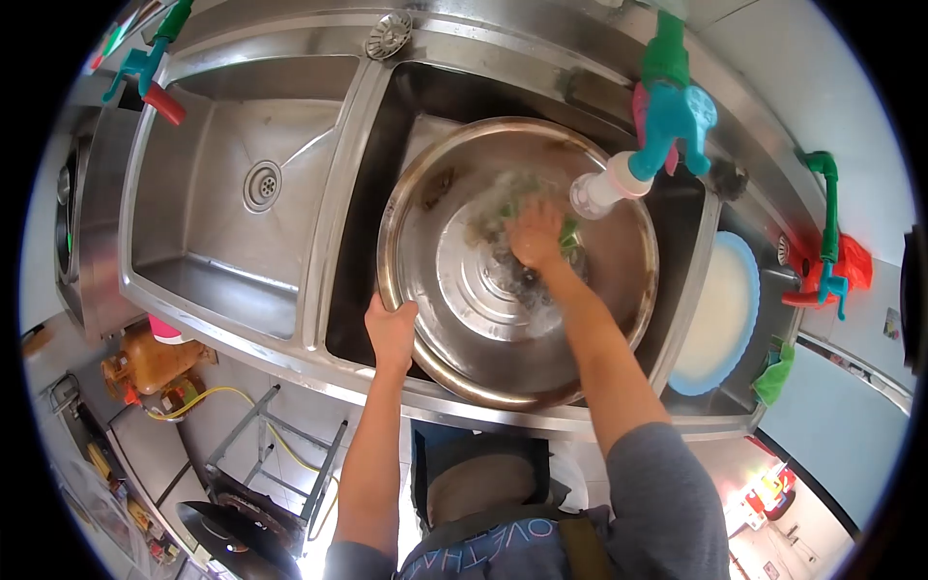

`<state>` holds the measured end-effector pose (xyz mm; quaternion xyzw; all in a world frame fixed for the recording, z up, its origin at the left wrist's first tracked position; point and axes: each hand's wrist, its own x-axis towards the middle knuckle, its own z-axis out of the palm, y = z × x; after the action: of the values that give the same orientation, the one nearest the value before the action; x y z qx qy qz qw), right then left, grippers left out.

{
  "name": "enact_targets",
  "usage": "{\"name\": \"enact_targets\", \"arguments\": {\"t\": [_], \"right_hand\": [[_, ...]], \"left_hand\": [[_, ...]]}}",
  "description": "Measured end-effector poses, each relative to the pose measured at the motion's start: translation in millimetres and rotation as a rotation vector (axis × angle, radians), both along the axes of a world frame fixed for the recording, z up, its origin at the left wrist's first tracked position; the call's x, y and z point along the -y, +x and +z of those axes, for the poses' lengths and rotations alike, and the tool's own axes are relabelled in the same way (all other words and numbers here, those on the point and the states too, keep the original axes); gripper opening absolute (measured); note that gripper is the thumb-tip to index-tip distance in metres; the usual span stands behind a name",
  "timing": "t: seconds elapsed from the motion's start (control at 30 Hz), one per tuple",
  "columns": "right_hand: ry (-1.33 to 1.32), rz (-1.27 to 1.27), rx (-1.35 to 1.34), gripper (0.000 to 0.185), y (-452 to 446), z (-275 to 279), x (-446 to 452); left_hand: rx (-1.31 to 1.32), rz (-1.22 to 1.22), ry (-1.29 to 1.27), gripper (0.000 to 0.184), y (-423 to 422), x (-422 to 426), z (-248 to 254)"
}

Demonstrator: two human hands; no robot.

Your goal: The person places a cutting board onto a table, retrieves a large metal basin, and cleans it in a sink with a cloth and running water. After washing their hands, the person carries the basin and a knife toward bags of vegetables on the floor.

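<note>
Presently, left hand [391,333] clasps rim of shiny, ring-marked steel basin [621,275]; blurred greens [569,232] beside fingers of right hand [534,232], whose grip I cannot tell.

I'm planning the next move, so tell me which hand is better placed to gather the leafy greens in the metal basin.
Probably the right hand: it reaches inside the metal basin, right at the leafy greens. The left hand is at the rim, farther from them.

Basin [425,271]: smooth, shiny metal. Sink [217,227]: metal, duller sheen. Tap [661,121]: smooth plastic. Sleeve [667,493]: matt cloth.
</note>
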<state>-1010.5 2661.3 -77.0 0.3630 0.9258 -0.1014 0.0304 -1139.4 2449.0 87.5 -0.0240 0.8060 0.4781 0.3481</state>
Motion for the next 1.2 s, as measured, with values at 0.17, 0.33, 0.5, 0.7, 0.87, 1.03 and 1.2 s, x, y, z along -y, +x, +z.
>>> {"name": "enact_targets", "arguments": {"t": [0.17,0.33,0.5,0.7,0.87,1.03,1.2], "right_hand": [[-0.184,0.131,-0.312,0.058,-63,-6,69],[-1.043,0.363,-0.013,0.056,8,71,148],[-0.433,0.984,0.361,0.049,117,89,43],[-0.073,0.316,0.429,0.047,53,36,-43],[-0.062,-0.020,-0.026,0.047,-46,0,35],[-0.288,0.137,-0.213,0.052,-67,0,119],[-1.007,-0.067,-0.707,0.043,-78,47,155]], "left_hand": [[0.003,0.047,0.035,0.027,5,-2,-1],[-0.030,0.040,0.000,0.021,0,1,6],[-0.009,0.013,0.051,0.021,-3,7,-2],[0.035,-0.012,0.068,0.021,0,6,-8],[0.019,-0.010,0.027,0.022,1,6,-9],[-0.016,-0.005,0.081,0.025,3,4,-7],[-0.004,0.035,0.118,0.026,4,2,-3]]}}
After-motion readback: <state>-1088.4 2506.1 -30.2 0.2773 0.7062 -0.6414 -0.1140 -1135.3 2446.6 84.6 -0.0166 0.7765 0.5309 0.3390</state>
